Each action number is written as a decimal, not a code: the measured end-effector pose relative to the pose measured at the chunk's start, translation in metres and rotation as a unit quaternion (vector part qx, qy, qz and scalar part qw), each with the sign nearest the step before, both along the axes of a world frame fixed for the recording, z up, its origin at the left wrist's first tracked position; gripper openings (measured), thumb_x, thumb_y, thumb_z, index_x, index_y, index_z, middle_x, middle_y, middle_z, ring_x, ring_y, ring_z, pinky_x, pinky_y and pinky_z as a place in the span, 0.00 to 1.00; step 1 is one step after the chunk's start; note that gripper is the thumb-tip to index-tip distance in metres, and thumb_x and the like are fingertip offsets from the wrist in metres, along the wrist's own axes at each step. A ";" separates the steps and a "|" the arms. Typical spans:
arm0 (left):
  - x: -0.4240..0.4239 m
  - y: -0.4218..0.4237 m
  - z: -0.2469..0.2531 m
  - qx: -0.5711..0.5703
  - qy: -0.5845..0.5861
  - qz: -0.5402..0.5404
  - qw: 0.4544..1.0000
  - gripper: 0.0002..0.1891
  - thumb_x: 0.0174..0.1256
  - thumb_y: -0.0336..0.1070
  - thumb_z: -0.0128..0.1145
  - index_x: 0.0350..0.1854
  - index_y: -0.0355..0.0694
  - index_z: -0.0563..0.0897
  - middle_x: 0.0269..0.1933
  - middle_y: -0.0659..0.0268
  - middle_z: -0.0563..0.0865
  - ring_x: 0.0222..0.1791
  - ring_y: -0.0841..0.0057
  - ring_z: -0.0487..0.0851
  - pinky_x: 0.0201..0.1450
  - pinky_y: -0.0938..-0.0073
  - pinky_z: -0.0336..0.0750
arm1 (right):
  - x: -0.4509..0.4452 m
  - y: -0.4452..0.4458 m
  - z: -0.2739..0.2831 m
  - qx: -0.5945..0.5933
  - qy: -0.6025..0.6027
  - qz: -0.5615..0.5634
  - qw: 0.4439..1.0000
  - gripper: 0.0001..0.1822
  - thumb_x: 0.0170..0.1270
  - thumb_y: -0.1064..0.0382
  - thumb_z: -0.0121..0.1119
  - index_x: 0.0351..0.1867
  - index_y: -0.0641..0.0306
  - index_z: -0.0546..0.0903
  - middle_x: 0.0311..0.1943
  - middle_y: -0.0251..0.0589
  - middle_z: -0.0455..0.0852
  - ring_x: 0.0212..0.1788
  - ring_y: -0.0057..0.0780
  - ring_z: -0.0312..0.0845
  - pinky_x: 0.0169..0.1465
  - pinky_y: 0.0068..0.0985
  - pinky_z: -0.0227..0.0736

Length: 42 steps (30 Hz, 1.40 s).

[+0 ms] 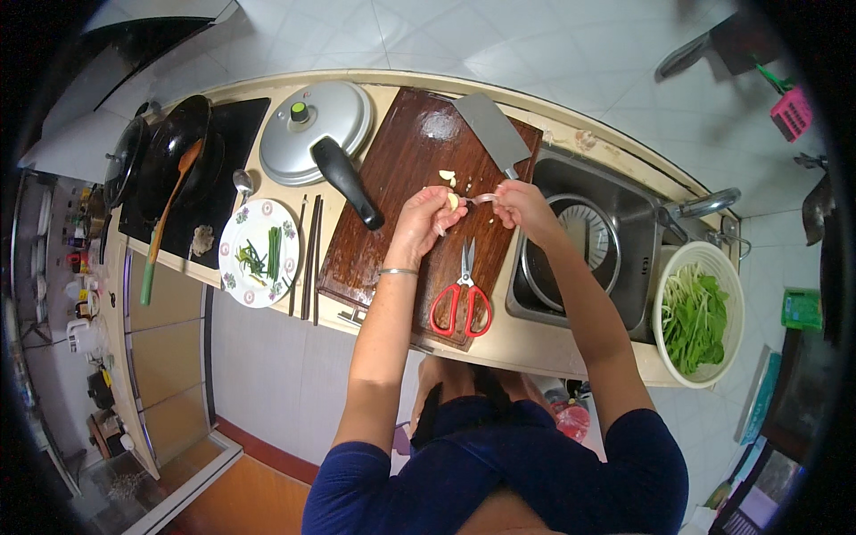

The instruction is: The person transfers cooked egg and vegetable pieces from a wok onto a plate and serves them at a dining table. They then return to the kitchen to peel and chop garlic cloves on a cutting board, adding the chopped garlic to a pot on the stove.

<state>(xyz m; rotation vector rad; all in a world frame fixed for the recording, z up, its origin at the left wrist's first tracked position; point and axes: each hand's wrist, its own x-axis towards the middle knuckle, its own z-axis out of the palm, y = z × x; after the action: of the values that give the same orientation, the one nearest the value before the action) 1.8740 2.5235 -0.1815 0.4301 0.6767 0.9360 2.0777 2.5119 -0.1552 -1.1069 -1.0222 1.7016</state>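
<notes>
My left hand (428, 212) holds a pale garlic clove (453, 200) between thumb and fingers, above a dark wooden cutting board (394, 174). In my right hand (520, 208) is a strip of pinkish garlic skin (484, 198), pinched at the fingertips and stretching toward the clove. Peeled garlic cloves (447, 175) and small scraps lie on the board just beyond my hands. Red-handled scissors (461, 301) rest on the board nearer my body, blades pointing away. At the board's far right lies a cleaver (493, 130), its handle partly hidden by my right hand.
Left of the board are a pressure-cooker lid (284, 140), chopsticks (311, 261), a plate (231, 267) of cut greens, a spoon (243, 182) and a wok (177, 157) with a wooden spatula (180, 174). Rightward are a sink (632, 200) holding a pan, and a basket (734, 321) of leafy greens.
</notes>
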 end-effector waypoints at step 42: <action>0.025 -0.059 0.029 0.020 0.106 0.137 0.985 0.08 0.59 0.24 0.51 0.39 0.28 0.77 0.36 0.58 0.81 0.35 0.74 0.81 0.41 0.78 0.79 | -0.049 -0.049 0.009 0.229 -0.309 -0.118 0.915 0.07 0.48 0.69 0.62 0.25 0.66 0.74 0.24 0.42 0.78 0.26 0.32 0.77 0.31 0.25 0.71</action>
<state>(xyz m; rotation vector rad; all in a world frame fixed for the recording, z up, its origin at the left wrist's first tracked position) 1.8994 2.4644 -0.1527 0.4853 0.9289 1.1766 2.0284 2.4625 -0.1459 -1.4065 -1.5079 0.8496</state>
